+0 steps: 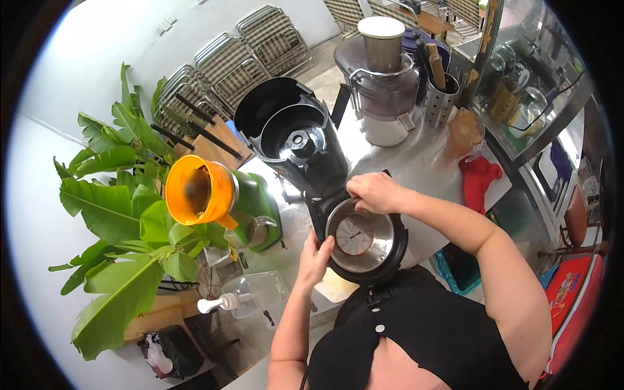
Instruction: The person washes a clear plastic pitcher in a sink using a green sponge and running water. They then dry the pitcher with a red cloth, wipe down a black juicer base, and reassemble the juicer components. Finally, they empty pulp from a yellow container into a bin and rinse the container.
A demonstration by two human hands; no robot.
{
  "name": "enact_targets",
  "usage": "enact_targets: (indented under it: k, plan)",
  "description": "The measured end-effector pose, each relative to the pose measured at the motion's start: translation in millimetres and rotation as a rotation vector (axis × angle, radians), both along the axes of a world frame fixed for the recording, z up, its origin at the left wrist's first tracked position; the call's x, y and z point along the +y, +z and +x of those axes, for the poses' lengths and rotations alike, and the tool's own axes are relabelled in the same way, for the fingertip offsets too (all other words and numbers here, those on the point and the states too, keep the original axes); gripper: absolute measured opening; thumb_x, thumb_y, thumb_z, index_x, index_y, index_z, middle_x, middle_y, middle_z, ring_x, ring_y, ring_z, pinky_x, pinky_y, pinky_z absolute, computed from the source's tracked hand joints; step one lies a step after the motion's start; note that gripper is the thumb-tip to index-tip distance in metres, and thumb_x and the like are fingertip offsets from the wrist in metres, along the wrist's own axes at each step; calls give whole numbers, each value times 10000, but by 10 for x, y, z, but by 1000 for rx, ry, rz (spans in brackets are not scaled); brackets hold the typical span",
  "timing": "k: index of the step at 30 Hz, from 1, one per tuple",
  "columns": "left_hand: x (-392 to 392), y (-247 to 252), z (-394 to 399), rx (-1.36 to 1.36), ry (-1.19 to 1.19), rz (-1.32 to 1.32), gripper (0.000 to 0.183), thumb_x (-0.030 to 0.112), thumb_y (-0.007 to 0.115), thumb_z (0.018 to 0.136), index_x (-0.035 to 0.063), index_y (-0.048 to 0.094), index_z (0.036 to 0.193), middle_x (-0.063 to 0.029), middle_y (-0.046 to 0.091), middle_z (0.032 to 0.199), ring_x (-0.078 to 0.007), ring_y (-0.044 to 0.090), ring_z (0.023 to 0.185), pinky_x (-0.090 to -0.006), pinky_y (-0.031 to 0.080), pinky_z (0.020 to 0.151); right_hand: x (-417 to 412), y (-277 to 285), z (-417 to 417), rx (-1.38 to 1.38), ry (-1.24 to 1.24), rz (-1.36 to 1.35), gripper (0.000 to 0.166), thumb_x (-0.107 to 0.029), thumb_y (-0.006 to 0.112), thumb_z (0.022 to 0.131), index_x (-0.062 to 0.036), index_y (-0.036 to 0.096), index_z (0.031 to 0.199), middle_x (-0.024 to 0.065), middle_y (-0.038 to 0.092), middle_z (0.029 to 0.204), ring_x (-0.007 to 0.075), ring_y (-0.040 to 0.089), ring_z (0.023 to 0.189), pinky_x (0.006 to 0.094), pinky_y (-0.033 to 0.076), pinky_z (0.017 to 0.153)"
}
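Note:
A round steel strainer basket with a grating disc at its bottom sits in a black juicer part right before me. My left hand holds the left side of this part, thumb at the rim. My right hand grips the basket's upper rim with bent fingers; the fingertips are partly hidden. Just beyond stands the black juicer housing, its round chamber uncovered. A second juicer with a clear bowl stands farther back. On the left is a green machine with an orange hopper.
A pump bottle lies at the lower left of the steel table. A perforated utensil holder, a red cloth and a glass cabinet are at the right. Large-leaved plants stand left; a lined bin is below.

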State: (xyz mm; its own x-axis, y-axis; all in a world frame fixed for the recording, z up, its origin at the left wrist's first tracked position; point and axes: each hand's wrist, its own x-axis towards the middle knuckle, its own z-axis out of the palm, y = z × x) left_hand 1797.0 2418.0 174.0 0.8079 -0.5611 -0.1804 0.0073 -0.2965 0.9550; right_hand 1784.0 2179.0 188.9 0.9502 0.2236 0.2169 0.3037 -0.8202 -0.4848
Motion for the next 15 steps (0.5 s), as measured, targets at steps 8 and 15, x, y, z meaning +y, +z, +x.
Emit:
enact_targets:
  k: [8,15]
  plan:
    - [175,338,-53,-85,142,80,702,406,549,805,-60,339,1286,-233,532,1130,-301,521,1052,-348,387,893,22,504,-84,158,-40,375,192,-99,646,716,-55,516,851,148,600,742,321,595,734,378,448,643]
    - [749,751,-55,-185,366,33,584,307,546,827,-73,386,1240,-140,497,1194,-192,469,1076,-310,359,929,-875,457,-497,-9,-445,881,191,79,541,766,-24,479,914,34,576,802,84,552,728,220,457,657]
